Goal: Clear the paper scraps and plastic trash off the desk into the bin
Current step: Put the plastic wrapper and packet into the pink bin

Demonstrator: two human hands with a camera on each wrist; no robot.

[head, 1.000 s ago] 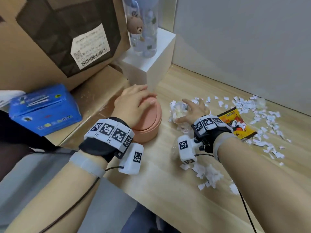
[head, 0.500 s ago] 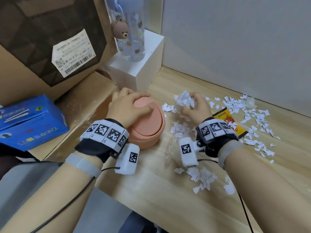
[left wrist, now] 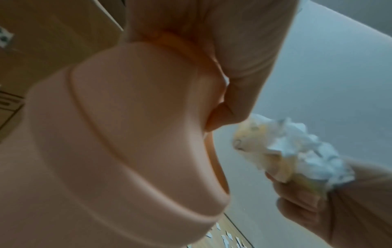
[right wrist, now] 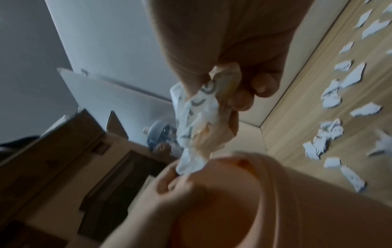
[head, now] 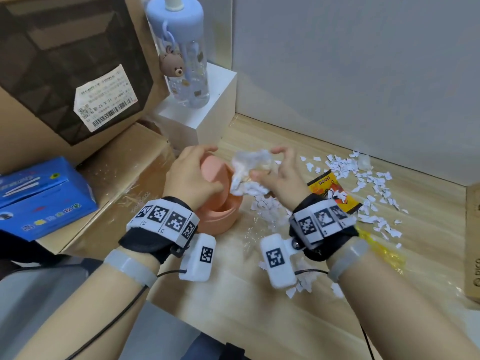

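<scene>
A pink bin (head: 220, 219) stands on the wooden desk (head: 233, 294). My left hand (head: 192, 175) grips its lid (head: 213, 172) and holds it tilted up, so the bin's mouth is open. My right hand (head: 275, 167) pinches a crumpled wad of clear plastic and paper scraps (head: 249, 172) just above that mouth. In the left wrist view the lid (left wrist: 127, 125) fills the frame, with the wad (left wrist: 297, 147) to its right. The right wrist view shows the wad (right wrist: 199, 120) hanging over the bin (right wrist: 254, 209). Several white scraps (head: 368, 183) and a yellow snack wrapper (head: 332, 193) lie on the desk.
Clear plastic film (head: 252, 235) and more scraps (head: 301, 281) lie under my right wrist, with yellow plastic (head: 384, 253) beside it. A cardboard box (head: 78, 74), a blue tissue box (head: 44, 196) and a bottle (head: 187, 61) on a white block (head: 205, 118) stand left. Another box (head: 471, 242) sits at the right edge.
My right hand has gathered the wad off the desk and lifted it left, up over the bin. My left hand has tipped the lid from flat to open.
</scene>
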